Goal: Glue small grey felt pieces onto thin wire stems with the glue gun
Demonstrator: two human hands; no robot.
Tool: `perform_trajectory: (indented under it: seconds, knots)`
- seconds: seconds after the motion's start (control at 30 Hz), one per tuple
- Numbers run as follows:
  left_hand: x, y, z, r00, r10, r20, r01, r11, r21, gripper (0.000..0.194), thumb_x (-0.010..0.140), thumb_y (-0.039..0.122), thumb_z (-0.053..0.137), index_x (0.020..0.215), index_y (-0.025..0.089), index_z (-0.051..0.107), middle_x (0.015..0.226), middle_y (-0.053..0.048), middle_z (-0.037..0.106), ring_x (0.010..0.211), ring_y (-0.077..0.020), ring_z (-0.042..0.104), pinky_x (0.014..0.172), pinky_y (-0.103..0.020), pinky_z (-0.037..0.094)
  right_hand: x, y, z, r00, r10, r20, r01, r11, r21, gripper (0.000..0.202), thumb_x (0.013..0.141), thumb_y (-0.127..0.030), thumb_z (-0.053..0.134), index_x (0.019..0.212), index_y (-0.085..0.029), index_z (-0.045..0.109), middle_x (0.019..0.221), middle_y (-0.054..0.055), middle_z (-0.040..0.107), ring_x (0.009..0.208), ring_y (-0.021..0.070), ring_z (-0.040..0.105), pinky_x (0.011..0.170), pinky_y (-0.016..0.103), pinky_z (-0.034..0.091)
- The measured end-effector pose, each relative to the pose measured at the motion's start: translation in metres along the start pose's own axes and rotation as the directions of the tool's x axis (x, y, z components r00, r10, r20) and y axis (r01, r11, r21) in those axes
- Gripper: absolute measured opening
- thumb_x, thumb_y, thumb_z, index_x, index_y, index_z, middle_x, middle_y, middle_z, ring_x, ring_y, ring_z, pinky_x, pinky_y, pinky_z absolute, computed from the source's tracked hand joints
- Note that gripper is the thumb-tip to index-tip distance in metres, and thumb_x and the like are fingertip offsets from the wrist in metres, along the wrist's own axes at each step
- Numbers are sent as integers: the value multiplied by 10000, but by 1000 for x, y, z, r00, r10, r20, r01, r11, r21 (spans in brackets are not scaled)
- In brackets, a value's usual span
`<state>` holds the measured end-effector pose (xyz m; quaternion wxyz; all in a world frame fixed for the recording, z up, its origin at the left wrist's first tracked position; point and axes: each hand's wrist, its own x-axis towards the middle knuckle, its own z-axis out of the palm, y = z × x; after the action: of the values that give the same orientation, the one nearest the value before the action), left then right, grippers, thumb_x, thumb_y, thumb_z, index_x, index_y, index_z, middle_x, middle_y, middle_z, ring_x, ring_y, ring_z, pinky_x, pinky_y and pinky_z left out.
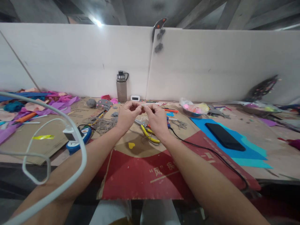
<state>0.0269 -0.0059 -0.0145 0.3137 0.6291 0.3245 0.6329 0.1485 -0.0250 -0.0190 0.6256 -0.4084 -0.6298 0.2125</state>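
Observation:
Both hands meet above the middle of the table, fingertips together. My left hand [128, 115] is closed in a pinch, and my right hand [156, 116] pinches against it from the other side. Something tiny may sit between the fingertips, too small to name. Beneath and between the wrists lie yellow-handled pliers [150, 136]. A small yellow heart [131, 145] rests on the red and tan cardboard [140, 175], nearer to me. Tangled grey yarn [103, 125] lies beside my left wrist.
Beyond the hands stand a bottle [121, 87] and a small white timer [135, 98]. A black phone [224, 136] lies on blue sheets at right. A white cable [83, 156] loops across the left foreground; a black cable [211, 151] crosses the cardboard. Coloured scraps [50, 106] cover the far left.

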Motion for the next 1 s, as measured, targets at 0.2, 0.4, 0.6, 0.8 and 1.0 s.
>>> perform_trajectory:
  seconds: [0.2,0.4,0.6,0.8,1.0]
  knots:
    - [2,-13,0,1000,17,5,-16,999,-35,69,745,205,615,696,159,604,623,10,626,564,-85,577,550,-208,459,0,-2,0,1000,29,-3,-29,999,-21,229,821,-310,539,656,-169,614,661,11,631,602,118,499,616,264,377]
    - [3,-19,2,1000,0,-6,0,996,-84,66,747,212,616,713,157,613,652,3,623,599,-95,584,576,-222,463,0,4,1,1000,14,-11,-14,999,-43,221,829,-328,545,702,-167,630,685,21,644,619,121,506,617,262,382]
    - [1,-18,5,1000,-19,-7,18,993,-119,60,744,215,622,718,161,619,669,3,624,602,-90,562,588,-221,459,0,5,2,999,2,-33,-5,995,-104,227,823,-339,552,668,-180,597,618,1,583,578,116,440,591,265,351]
    - [0,-14,6,1000,-27,-16,25,994,-103,70,740,230,626,708,168,626,678,5,625,617,-94,559,600,-223,451,1,2,1,999,3,-35,-7,992,-123,239,820,-337,549,637,-185,567,575,-13,519,569,115,418,582,266,334]
    - [2,-10,4,998,-46,35,51,981,-185,67,742,219,651,709,164,633,626,11,620,543,-71,502,518,-199,378,3,9,0,995,57,-87,-60,998,-34,186,790,-364,601,840,-191,555,618,-45,504,552,99,421,554,247,334]
